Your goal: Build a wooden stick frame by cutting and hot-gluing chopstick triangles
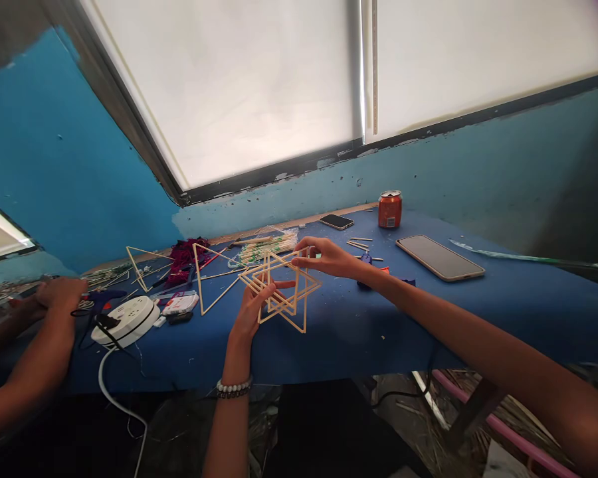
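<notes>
My left hand (252,309) and right hand (326,257) grasp the wooden stick star frame (305,312) from opposite sides, held above the blue-covered table (359,338); this spread hold steadies its joints evenly.

on the left wrist (236,362), a white round-bead bracelet (234,384) sits stacked right against a dark braided beaded band (234,394), nice combo.

Nothing legible, not even on the orange drink can (389,210)
</notes>
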Demonstrator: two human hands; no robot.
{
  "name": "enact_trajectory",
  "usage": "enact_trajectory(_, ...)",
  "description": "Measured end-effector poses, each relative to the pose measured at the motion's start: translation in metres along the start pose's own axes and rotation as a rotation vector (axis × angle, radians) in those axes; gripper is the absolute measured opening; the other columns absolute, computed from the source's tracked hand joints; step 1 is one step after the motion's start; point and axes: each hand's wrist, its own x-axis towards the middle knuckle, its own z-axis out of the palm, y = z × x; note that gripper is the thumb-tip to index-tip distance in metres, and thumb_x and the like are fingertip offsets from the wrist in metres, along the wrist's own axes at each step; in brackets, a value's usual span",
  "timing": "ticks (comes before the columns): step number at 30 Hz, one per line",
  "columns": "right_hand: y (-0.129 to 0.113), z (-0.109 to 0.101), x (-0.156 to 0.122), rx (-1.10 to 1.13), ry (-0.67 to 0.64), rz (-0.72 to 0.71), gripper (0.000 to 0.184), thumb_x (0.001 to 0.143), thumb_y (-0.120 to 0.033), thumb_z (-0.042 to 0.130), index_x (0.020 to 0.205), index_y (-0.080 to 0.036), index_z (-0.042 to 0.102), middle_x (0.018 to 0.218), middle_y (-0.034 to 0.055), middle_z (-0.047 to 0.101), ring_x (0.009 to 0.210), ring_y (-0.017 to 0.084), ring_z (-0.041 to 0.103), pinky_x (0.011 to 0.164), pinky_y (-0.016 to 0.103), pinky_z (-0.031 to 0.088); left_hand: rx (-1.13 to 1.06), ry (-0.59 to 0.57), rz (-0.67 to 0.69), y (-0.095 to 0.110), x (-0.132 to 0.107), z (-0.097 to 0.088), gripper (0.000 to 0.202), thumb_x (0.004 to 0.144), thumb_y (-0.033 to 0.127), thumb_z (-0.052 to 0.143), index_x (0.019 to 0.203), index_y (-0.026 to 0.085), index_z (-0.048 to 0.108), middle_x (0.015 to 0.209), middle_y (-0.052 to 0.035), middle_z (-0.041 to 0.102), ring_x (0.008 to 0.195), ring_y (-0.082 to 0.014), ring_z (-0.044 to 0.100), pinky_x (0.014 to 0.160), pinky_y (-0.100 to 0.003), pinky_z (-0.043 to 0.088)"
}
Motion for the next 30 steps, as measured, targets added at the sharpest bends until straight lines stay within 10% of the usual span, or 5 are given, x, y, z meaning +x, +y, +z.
enact_trajectory(17, 0.014, 0.006, 0.003, 0.056, 0.039, -0.014, 0.046, 0.087, -0.061, 0.066, 0.094, -0.016, 0.061, 0.088, 0.0054, 0.065, 0.073, 0.014, 0.059, 0.061, 0.025, 0.043, -0.024, -0.039, -0.024, -0.003, 0.002, -0.002, 0.025, 0.082, 0.038, 0.073, 0.085, 0.019, 0.058, 0.094, -0.0067, 0.079, 0.062, -0.0184, 0.072, 0.056, -0.027, 0.056)
enact_trajectory(30, 0.017, 0.009, 0.004, 0.075, 0.027, -0.03, 0.047, 0.086, -0.061, 0.067, 0.09, -0.015, 0.056, 0.081, 0.0018, 0.058, 0.062, 0.009, 0.047, 0.053, 0.022, 0.034, -0.039, -0.024, -0.041, 0.001, 0.002, 0.001, 0.026, 0.079, 0.04, 0.074, 0.082, 0.019, 0.059, 0.093, -0.0079, 0.079, 0.079, -0.0258, 0.076, 0.069, -0.035, 0.061)
